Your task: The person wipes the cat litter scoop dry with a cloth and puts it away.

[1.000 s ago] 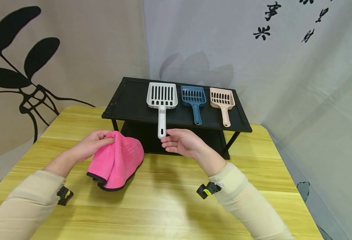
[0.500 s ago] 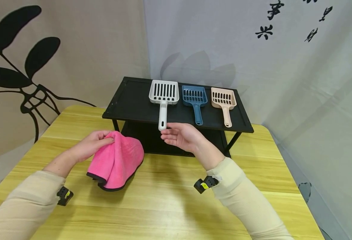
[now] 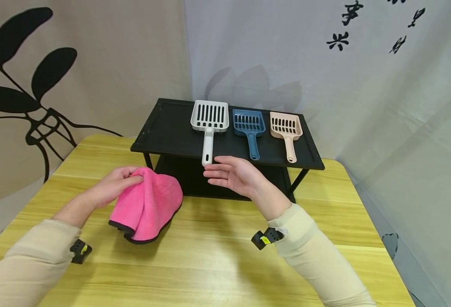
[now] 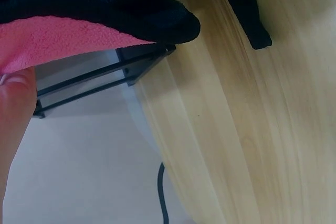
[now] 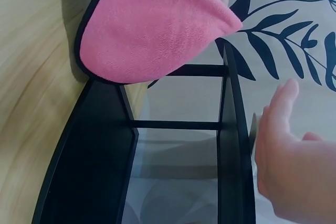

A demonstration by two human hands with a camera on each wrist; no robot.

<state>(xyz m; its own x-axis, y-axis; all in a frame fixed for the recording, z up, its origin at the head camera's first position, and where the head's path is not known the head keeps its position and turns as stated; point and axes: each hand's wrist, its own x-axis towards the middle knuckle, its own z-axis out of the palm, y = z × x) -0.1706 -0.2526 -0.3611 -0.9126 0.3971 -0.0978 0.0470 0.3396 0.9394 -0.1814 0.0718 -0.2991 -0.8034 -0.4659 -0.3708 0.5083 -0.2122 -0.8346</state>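
My left hand point(image 3: 115, 185) pinches a pink towel point(image 3: 150, 209) with black edging, which hangs over the table. In the left wrist view the towel point(image 4: 73, 40) shows its dark underside. A white litter scoop point(image 3: 208, 140) lies on the black rack's top, its handle jutting past the front edge. Fingers of my right hand point(image 3: 238, 177) are fairly straight, right at the handle's end. Seen from the right wrist, that hand point(image 5: 289, 156) is beside the rack's upper board. A blue litter scoop point(image 3: 251, 140) and a pale pink one point(image 3: 288, 143) lie to the right.
The two-tier black rack point(image 3: 171, 132) stands at the back of the wooden table point(image 3: 210, 264). Its lower shelf point(image 5: 89, 156) sits close to the tabletop. Behind it hangs a printed curtain point(image 3: 248, 51).
The white scoop has slid back, away from me, with less handle jutting over the rack's edge. My right hand has moved back along with it. The left hand and towel are nearly still.
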